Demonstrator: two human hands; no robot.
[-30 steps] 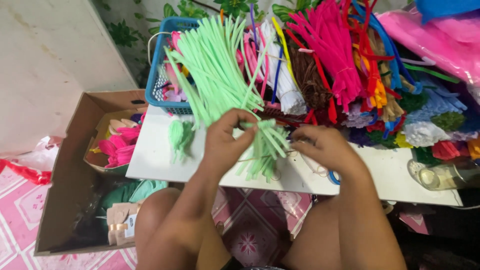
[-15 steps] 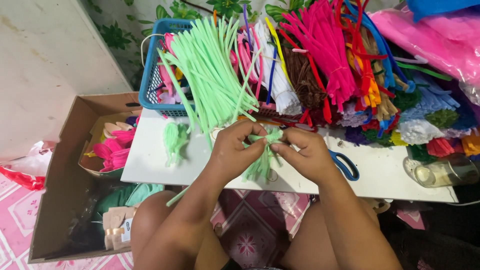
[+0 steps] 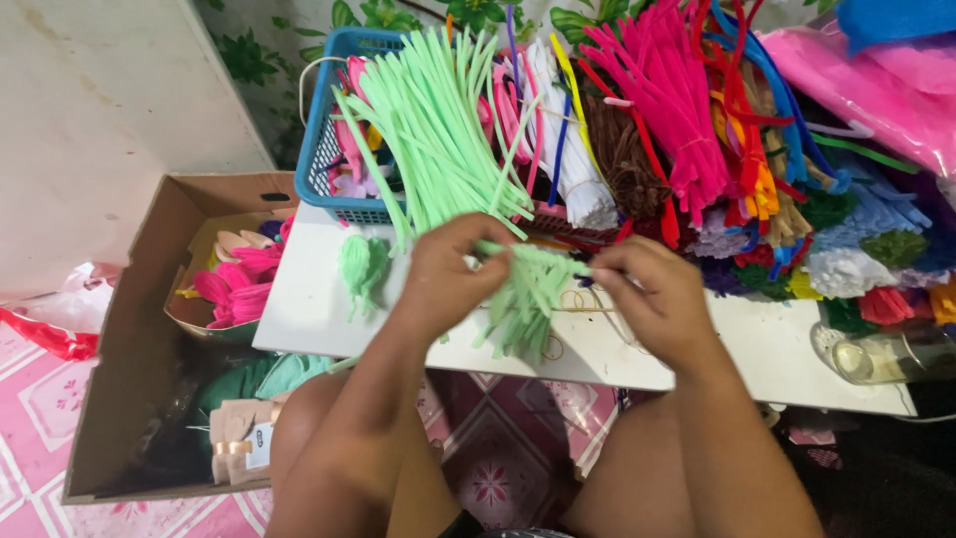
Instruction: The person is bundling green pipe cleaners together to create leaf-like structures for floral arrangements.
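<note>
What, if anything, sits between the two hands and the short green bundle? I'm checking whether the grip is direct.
Nothing visible does. The left hand and right hand both pinch the light green pipe-cleaner bundle directly, just above the white table. A finished green bunch lies apart, to the left.

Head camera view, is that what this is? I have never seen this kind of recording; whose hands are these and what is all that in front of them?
Yes: one camera worn on a person's head, looking down at their own bare hands. The left hand and right hand together hold a small bundle of light green pipe cleaners over a white table. A finished green bunch lies on the table. Behind are a blue basket and piles of coloured pipe cleaners. A cardboard box sits on the floor.
</note>
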